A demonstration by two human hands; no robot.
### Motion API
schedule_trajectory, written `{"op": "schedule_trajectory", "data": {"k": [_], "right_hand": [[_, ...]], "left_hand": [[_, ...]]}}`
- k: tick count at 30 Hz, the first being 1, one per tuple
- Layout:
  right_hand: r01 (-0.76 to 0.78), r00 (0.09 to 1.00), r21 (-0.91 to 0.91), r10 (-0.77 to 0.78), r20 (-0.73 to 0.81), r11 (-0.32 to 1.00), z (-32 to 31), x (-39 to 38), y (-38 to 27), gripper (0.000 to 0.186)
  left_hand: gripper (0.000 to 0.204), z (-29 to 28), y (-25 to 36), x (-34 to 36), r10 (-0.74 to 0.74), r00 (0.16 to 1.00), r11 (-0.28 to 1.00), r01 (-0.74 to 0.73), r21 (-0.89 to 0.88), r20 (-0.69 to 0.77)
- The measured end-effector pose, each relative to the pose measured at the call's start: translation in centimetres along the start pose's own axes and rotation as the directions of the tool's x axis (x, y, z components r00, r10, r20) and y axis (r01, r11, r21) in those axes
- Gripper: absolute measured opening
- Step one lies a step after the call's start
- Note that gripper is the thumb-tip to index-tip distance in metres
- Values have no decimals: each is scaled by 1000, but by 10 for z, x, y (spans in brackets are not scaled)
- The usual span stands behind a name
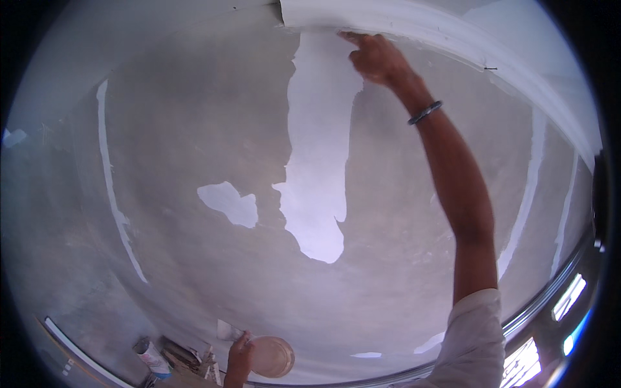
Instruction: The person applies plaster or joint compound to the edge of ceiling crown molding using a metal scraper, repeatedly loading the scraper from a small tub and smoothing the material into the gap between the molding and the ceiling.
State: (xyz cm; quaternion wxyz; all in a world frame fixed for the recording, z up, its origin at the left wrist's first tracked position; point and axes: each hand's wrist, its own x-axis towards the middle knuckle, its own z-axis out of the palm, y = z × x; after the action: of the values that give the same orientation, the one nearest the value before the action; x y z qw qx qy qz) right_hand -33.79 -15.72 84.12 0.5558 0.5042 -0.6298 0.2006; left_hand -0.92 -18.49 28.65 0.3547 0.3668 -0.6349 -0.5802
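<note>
My right hand (375, 58) is raised to the top of the grey wall (420, 213), just under the white cornice (401, 19). Its index finger is stretched out at the upper edge of a long white plaster patch (317, 142), and the other fingers are curled. No tool shows in it. Low in the view, my left hand (239, 359) is closed on a putty knife (226, 330) with a pale, wide blade. A round, pinkish-brown tub (273, 357) is right beside that hand; whether the hand also supports it, I cannot tell.
A smaller white patch (231, 204) lies left of the long one. White strips run down both sides of the wall. A nail (491, 68) sticks out by the cornice. At lower left are a printed container (151, 359) and wooden pieces (184, 355). Bright windows (521, 363) show at lower right.
</note>
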Motion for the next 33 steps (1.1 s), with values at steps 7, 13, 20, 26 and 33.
{"op": "schedule_trajectory", "data": {"k": [7,13,20,26,33], "right_hand": [[109,979,-430,-22,202,896,-63,-20,69,61],[71,957,-620,122,264,781,-106,-63,137,61],[248,966,-491,-175,191,835,-57,-10,23,57],[387,922,-485,-315,226,784,4,46,-54,59],[431,899,-602,-265,347,672,-2,59,-52,64]], "left_hand": [[50,45,-20,15,-19,994,991,33,-132,108],[51,60,-10,16,-49,973,995,67,-74,225],[51,68,-28,18,-41,972,988,73,-133,230],[49,78,-54,3,-37,983,983,68,-171,180],[47,79,-69,2,-68,984,971,102,-215,162]]}}
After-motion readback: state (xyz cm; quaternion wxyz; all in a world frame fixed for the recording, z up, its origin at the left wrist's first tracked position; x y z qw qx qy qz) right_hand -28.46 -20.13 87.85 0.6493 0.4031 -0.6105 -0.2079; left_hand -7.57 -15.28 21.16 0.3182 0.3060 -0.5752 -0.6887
